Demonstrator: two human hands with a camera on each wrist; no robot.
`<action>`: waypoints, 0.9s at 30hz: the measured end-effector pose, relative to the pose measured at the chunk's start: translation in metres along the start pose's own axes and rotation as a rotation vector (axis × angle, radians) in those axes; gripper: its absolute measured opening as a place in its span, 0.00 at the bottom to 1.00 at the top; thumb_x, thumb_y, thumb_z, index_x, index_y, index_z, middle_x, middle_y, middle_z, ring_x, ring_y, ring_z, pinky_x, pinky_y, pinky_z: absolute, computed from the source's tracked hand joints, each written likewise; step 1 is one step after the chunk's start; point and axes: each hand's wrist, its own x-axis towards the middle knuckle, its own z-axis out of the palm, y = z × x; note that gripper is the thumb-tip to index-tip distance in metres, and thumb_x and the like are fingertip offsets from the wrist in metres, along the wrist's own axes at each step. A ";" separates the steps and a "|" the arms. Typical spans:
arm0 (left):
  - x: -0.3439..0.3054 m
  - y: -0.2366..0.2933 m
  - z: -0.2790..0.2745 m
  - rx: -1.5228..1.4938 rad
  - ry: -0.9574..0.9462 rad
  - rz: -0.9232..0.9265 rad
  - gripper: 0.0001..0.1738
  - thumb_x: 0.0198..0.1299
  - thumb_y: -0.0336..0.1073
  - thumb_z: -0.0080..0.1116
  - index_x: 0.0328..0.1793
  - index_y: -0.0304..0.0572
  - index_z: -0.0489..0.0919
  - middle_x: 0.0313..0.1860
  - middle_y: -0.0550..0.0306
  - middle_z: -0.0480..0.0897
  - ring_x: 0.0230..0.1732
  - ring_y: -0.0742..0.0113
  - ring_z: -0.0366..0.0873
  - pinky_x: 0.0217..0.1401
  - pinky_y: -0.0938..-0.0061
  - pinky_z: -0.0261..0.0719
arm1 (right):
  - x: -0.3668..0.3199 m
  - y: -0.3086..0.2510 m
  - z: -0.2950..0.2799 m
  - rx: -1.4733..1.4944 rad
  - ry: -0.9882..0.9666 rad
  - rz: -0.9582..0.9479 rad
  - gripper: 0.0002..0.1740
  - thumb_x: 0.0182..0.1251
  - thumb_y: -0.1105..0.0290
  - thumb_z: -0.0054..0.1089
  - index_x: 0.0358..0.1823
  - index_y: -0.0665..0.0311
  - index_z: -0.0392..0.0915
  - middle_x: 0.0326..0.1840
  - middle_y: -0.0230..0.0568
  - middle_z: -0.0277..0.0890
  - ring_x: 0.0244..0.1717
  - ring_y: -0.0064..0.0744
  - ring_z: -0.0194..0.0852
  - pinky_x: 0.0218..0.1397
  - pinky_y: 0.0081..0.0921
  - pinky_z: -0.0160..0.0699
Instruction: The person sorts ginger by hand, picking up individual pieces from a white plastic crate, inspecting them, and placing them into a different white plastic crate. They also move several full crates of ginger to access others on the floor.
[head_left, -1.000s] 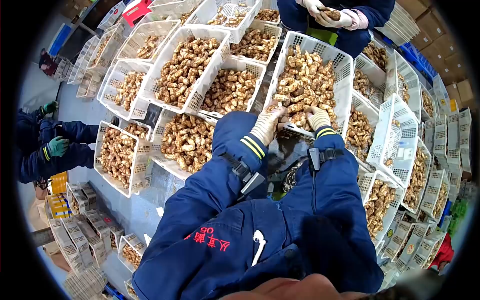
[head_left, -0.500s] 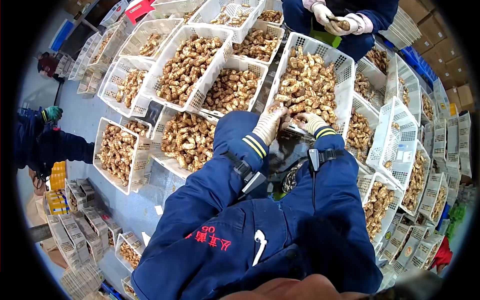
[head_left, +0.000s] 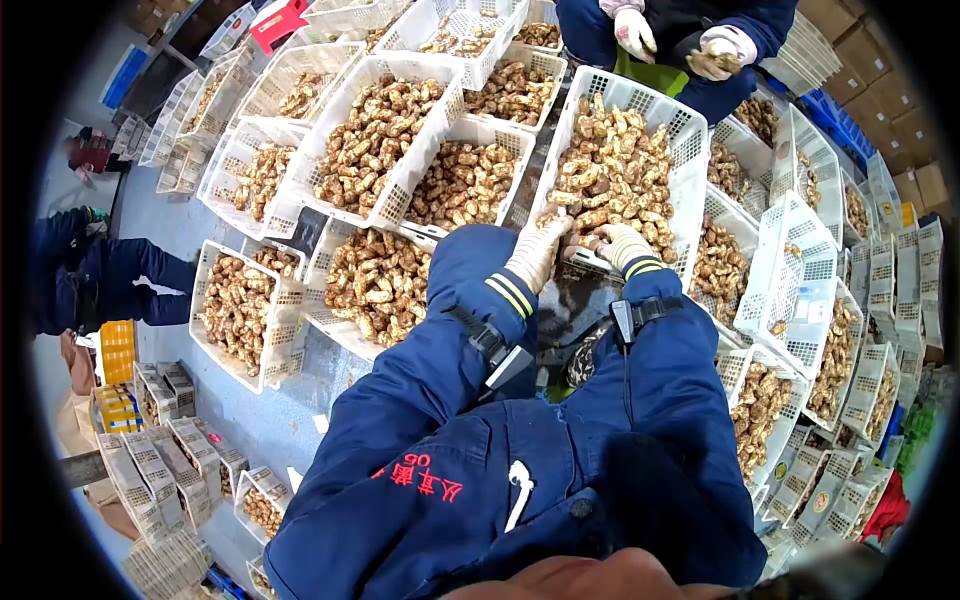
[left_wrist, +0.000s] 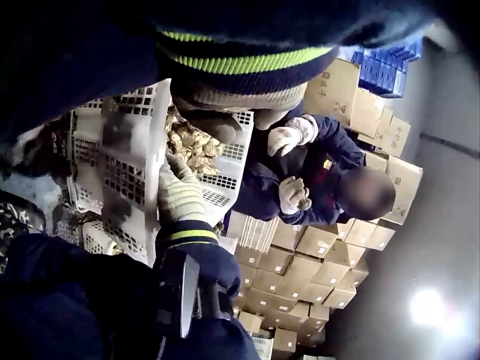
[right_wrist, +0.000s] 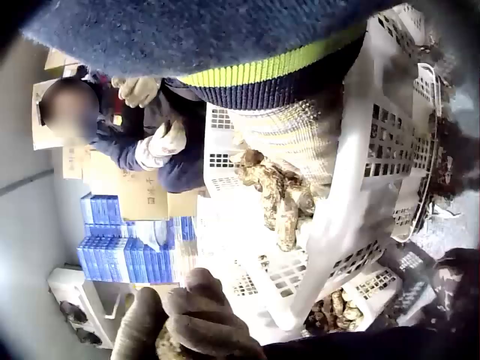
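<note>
Mushrooms [head_left: 612, 165] filled the upper-centre crate [head_left: 688, 135], other crates [head_left: 405, 185] crowding it; my left hand [head_left: 533, 250] gripped a mushroom [right_wrist: 169, 347]; right hand [head_left: 625, 248], I couldn't tell.

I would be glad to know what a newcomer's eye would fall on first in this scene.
Probably the white crate straight ahead, heaped with knobbly brown-and-cream pieces that look like mushrooms, with the left hand and right hand at its near end. Next might come the red lettering on the dark blue clothing at bottom centre, then the bright red object at upper left.
</note>
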 end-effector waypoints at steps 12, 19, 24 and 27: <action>0.005 -0.003 -0.002 0.043 0.071 0.109 0.38 0.59 0.30 0.61 0.72 0.34 0.55 0.34 0.53 0.78 0.26 0.69 0.76 0.29 0.75 0.77 | -0.035 -0.002 -0.024 0.353 0.480 -0.249 0.21 0.56 0.58 0.67 0.49 0.59 0.81 0.45 0.48 0.80 0.48 0.46 0.77 0.54 0.36 0.74; 0.011 -0.002 -0.001 0.395 -0.027 0.353 0.36 0.55 0.24 0.63 0.70 0.35 0.61 0.43 0.54 0.79 0.40 0.71 0.78 0.44 0.76 0.80 | -0.071 -0.023 -0.018 0.399 0.495 -0.373 0.21 0.58 0.55 0.65 0.48 0.60 0.80 0.45 0.48 0.79 0.49 0.48 0.76 0.56 0.38 0.72; 0.013 -0.003 -0.002 0.588 0.009 0.418 0.29 0.54 0.23 0.63 0.64 0.34 0.70 0.48 0.56 0.78 0.46 0.74 0.76 0.50 0.81 0.77 | -0.085 -0.026 -0.018 0.450 0.480 -0.355 0.22 0.58 0.55 0.66 0.49 0.61 0.80 0.44 0.47 0.80 0.48 0.45 0.77 0.54 0.35 0.73; -0.004 0.010 0.014 0.675 0.100 0.500 0.27 0.54 0.23 0.62 0.63 0.36 0.72 0.49 0.56 0.79 0.46 0.73 0.76 0.50 0.81 0.77 | -0.095 -0.028 -0.023 0.489 0.494 -0.356 0.23 0.57 0.54 0.67 0.49 0.62 0.80 0.43 0.46 0.81 0.47 0.43 0.78 0.53 0.34 0.74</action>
